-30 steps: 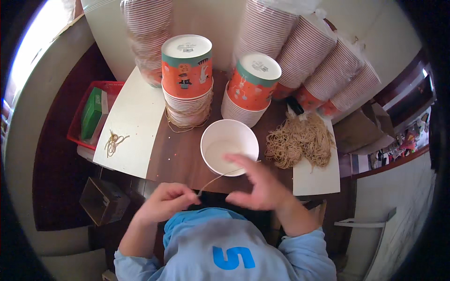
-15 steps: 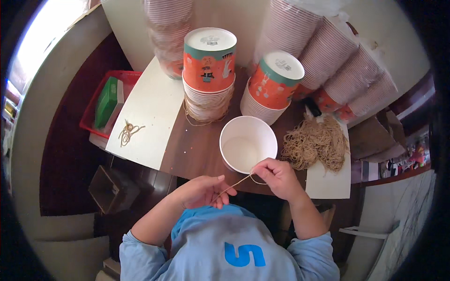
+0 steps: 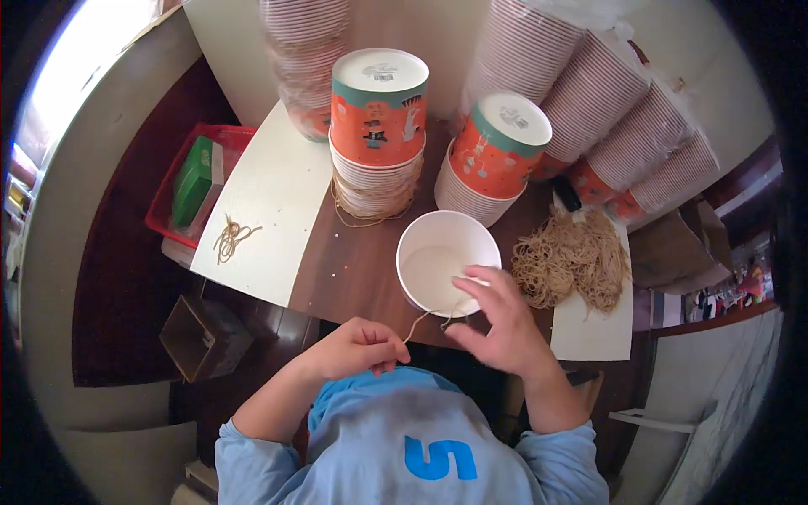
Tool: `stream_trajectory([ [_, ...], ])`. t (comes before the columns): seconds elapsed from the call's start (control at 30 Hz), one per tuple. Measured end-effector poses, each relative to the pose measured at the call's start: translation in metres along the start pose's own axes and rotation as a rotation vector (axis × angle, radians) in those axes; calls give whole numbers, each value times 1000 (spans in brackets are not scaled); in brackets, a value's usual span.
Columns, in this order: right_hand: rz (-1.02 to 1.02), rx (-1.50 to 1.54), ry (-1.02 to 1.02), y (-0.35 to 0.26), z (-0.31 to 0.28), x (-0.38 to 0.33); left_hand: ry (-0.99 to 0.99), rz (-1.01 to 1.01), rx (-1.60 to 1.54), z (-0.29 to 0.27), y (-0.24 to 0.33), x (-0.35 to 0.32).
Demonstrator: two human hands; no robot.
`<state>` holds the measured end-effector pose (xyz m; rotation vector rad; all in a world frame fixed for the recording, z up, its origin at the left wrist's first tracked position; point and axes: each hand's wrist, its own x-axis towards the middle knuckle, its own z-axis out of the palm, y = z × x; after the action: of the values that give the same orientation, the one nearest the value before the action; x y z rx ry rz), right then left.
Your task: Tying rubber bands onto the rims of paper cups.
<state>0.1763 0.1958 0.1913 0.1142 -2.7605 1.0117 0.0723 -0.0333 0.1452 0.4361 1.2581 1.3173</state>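
A thin tan cord is pinched in my left hand, whose fingers are closed just in front of the bucket. From there the cord arches to the right and curls near the rim. My right hand is open, thumb and fingers spread, over the right front rim of the white paper bucket. That bucket stands upright with its mouth facing up, and nothing shows inside it. Whether my right fingers touch the rim or the cord's loose end, I cannot tell.
Behind stand two stacks of upside-down orange and green buckets; cord wraps the left one. A tan cord pile lies right, a few strands left. Tall wrapped bucket stacks lean behind. A red basket sits at left.
My right hand has let go of the cord, opened and lifted over the bucket's rim. My left fingers have closed around the cord, which now hangs slack.
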Motion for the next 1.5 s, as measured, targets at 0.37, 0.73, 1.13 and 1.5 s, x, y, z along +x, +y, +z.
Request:
stream_trajectory([
  [0.37,63,662,-198,-21,40,4,-77,7,189,2,23,2],
  [0.73,-87,299,49,-14,41,-1,10,-48,-218,4,13,7],
  [1.13,-112,362,34,-13,38,-4,176,177,-18,16,1,8],
  [1.5,-93,295,37,-11,31,-3,496,703,760,37,13,7],
])
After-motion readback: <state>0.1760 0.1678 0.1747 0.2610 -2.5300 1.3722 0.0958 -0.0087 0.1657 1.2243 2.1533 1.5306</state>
